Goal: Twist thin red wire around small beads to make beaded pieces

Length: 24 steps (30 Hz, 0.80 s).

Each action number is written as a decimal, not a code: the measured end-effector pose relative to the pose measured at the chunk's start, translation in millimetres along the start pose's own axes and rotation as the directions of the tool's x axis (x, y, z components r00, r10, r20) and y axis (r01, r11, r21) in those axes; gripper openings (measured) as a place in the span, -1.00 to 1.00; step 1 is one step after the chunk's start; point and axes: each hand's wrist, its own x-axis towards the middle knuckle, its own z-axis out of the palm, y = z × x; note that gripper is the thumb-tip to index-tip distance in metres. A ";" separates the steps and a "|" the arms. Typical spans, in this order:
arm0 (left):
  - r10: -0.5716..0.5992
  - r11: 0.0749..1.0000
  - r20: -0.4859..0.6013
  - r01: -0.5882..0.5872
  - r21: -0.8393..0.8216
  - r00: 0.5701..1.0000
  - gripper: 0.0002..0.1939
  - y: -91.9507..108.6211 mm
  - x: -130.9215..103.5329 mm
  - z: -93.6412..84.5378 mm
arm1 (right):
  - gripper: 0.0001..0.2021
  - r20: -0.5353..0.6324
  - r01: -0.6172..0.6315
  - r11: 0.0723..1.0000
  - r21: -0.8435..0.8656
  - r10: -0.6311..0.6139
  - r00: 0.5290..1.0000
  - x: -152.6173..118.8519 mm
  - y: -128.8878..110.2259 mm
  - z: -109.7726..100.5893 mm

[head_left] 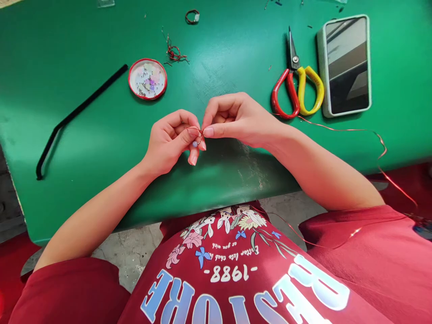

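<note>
My left hand (177,137) pinches a thin reddish-brown cord (201,132) between thumb and forefinger. A small pale-blue bead (195,144) hangs on the cord against the left fingers, with tiny beads beside it. Thumb and forefinger of my right hand (229,118) close on the same cord, touching the left fingertips. Both hands are raised over the front part of the green table (84,189). Exactly how the cord is looped or knotted between the fingertips is too small to make out.
A red-rimmed lid (147,96) holds small beads. Beyond it lie tangled cord scraps (173,53) and a beaded cord ring (192,17). To the left is a bent black strip (84,104). Scissors (294,76) and a phone (347,67) lie right, near a long loose cord (354,130).
</note>
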 end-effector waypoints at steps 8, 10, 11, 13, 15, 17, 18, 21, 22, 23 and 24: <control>-0.043 0.999 0.047 0.044 -0.026 0.998 -0.60 0.1 2.0 0.9 | -0.61 0.007 -0.106 0.979 0.172 0.107 0.994 3.3 3.1 3.7; -0.046 0.999 0.059 0.047 -0.014 0.997 -0.59 -0.6 2.3 0.4 | -0.58 0.019 -0.100 0.977 0.189 0.098 0.995 3.3 2.9 4.4; -0.042 0.999 0.066 0.043 -0.012 0.997 -0.59 -1.2 2.4 -0.1 | -0.57 0.022 -0.094 0.979 0.183 0.091 0.996 3.1 2.6 4.8; -0.020 1.000 0.084 0.022 -0.016 0.996 -0.64 -2.9 2.8 -1.5 | -0.56 0.012 -0.080 0.986 0.144 0.079 0.997 2.3 1.5 5.6; 0.015 1.000 0.093 -0.013 -0.017 0.996 -0.69 -4.7 3.1 -2.7 | -0.55 -0.032 -0.068 0.994 0.083 0.071 0.997 1.0 -0.4 6.9; 0.046 0.999 0.079 -0.047 0.005 0.996 -0.72 -6.1 3.1 -3.1 | -0.54 -0.088 -0.068 0.997 0.018 0.070 0.994 -0.5 -3.1 8.5; 0.060 0.998 0.069 -0.061 0.020 0.996 -0.73 -6.4 2.9 -2.8 | -0.53 -0.110 -0.075 0.997 -0.012 0.073 0.991 -1.2 -4.7 9.0; 0.090 0.995 0.043 -0.092 0.045 0.995 -0.77 -6.7 1.8 -1.2 | -0.54 -0.137 -0.090 0.991 -0.098 0.076 0.988 -2.5 -9.9 8.7; 0.098 0.994 0.035 -0.099 0.045 0.995 -0.78 -6.7 1.6 -0.6 | -0.55 -0.136 -0.088 0.988 -0.124 0.071 0.988 -2.6 -11.7 7.7; 0.099 0.994 0.026 -0.100 0.046 0.995 -0.78 -6.8 1.4 -0.2 | -0.57 -0.133 -0.080 0.986 -0.148 0.060 0.989 -2.4 -13.4 6.5; 0.095 0.994 0.016 -0.096 0.049 0.995 -0.78 -6.9 1.5 0.0 | -0.60 -0.125 -0.070 0.984 -0.167 0.049 0.991 -2.1 -15.0 5.2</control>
